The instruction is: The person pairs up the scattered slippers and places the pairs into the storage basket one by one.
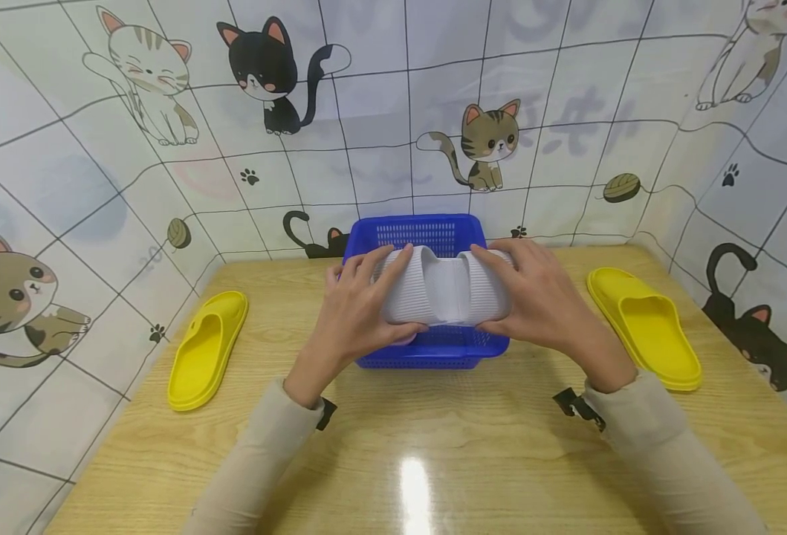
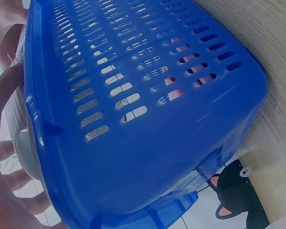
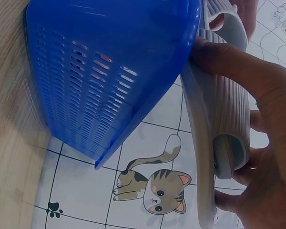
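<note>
Two pale grey ribbed slippers, fitted together toe to heel, are held level at the rim of a blue plastic basket. My left hand grips the left slipper, fingers over its ribbed strap and thumb on the near side. On the other end, my right hand grips the right slipper in the same way. In the right wrist view, a sole end shows inside the strap. The basket's inside is mostly hidden; something pink shows through its slots.
A yellow slipper lies on the wooden table at the left, and another yellow slipper lies at the right. A cat-patterned wall covering rises behind the basket and along both sides.
</note>
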`<state>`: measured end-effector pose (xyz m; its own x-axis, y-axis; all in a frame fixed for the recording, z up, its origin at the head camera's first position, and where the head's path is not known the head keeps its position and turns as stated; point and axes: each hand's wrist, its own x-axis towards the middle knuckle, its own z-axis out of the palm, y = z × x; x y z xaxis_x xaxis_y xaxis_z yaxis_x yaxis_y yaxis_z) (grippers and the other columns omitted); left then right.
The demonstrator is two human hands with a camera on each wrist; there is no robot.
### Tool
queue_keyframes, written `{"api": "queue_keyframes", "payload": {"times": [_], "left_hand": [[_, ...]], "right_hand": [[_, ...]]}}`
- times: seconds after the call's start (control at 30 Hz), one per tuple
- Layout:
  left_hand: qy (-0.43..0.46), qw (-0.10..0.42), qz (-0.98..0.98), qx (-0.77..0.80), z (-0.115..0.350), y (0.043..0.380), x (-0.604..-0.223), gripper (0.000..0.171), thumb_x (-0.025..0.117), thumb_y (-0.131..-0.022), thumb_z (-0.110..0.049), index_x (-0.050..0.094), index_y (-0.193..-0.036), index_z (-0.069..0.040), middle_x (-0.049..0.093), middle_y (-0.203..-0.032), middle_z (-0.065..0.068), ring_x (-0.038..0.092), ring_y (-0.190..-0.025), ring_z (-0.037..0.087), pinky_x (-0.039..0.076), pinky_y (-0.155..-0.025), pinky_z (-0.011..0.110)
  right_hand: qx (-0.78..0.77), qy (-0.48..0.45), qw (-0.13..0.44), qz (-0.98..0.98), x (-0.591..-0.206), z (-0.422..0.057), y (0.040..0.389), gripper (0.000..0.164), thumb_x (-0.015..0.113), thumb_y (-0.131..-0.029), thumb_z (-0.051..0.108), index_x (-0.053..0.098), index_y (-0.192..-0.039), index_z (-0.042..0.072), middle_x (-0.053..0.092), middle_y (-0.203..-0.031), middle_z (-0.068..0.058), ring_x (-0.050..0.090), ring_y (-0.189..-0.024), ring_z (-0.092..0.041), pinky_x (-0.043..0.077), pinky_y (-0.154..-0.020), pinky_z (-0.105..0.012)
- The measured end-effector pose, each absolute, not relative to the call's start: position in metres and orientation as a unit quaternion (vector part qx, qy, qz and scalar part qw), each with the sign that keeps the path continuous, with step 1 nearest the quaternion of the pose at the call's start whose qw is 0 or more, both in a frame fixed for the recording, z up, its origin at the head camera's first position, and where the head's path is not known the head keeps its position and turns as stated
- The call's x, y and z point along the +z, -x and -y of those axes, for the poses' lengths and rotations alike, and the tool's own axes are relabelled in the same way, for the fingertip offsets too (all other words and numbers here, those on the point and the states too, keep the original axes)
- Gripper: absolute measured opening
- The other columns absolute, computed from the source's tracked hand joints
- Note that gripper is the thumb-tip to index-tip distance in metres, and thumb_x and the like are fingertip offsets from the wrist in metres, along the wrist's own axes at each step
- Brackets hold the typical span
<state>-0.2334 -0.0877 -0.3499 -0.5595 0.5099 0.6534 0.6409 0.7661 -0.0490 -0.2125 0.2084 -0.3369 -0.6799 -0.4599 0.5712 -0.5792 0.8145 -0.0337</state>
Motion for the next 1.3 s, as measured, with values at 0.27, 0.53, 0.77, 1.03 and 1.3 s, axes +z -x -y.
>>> {"api": "queue_keyframes", "payload": {"times": [0.27,0.53,0.77,1.03,1.3], "left_hand": [[0.327,0.334,0.879,-0.099,0.086,0.233,-0.351,0.112,0.083,-0.066,-0.074,0.042,-0.158,-0.025,0.055,-0.149,0.01,0.058,-0.122,0.035,0.047,-0.09,0.055],[0.329,0.336,0.877,-0.102,0.083,0.232,-0.352,0.112,0.082,-0.067,-0.076,0.042,-0.158,-0.024,0.055,-0.149,0.011,0.057,-0.125,0.035,0.047,-0.091,0.056],[0.327,0.338,0.876,-0.103,0.08,0.23,-0.353,0.111,0.082,-0.067,-0.076,0.043,-0.157,-0.024,0.055,-0.149,0.01,0.058,-0.124,0.035,0.047,-0.09,0.054],[0.332,0.347,0.871,-0.101,0.076,0.229,-0.356,0.111,0.08,-0.068,-0.077,0.043,-0.158,-0.025,0.056,-0.148,0.01,0.058,-0.123,0.035,0.047,-0.087,0.052],[0.335,0.34,0.871,-0.115,0.076,0.228,-0.355,0.111,0.082,-0.067,-0.075,0.043,-0.158,-0.024,0.055,-0.149,0.011,0.057,-0.125,0.036,0.047,-0.09,0.055]], "right_hand": [[0.105,-0.286,0.281,0.91,-0.337,-0.208,0.212,0.112,0.101,-0.054,0.045,0.053,-0.149,0.012,0.054,-0.141,-0.021,0.05,-0.127,-0.041,0.047,-0.106,-0.062],[0.101,-0.294,0.285,0.907,-0.338,-0.204,0.212,0.111,0.101,-0.054,0.046,0.054,-0.148,0.011,0.055,-0.141,-0.022,0.05,-0.128,-0.044,0.045,-0.107,-0.064],[0.102,-0.293,0.284,0.907,-0.339,-0.203,0.211,0.11,0.101,-0.054,0.046,0.055,-0.147,0.012,0.056,-0.14,-0.021,0.051,-0.128,-0.043,0.046,-0.106,-0.063],[0.098,-0.295,0.277,0.909,-0.34,-0.198,0.21,0.11,0.1,-0.054,0.047,0.055,-0.147,0.011,0.056,-0.14,-0.022,0.052,-0.126,-0.042,0.048,-0.105,-0.061],[0.101,-0.293,0.273,0.911,-0.34,-0.197,0.208,0.11,0.1,-0.055,0.05,0.055,-0.147,0.012,0.057,-0.14,-0.02,0.053,-0.125,-0.041,0.048,-0.105,-0.06]]}}
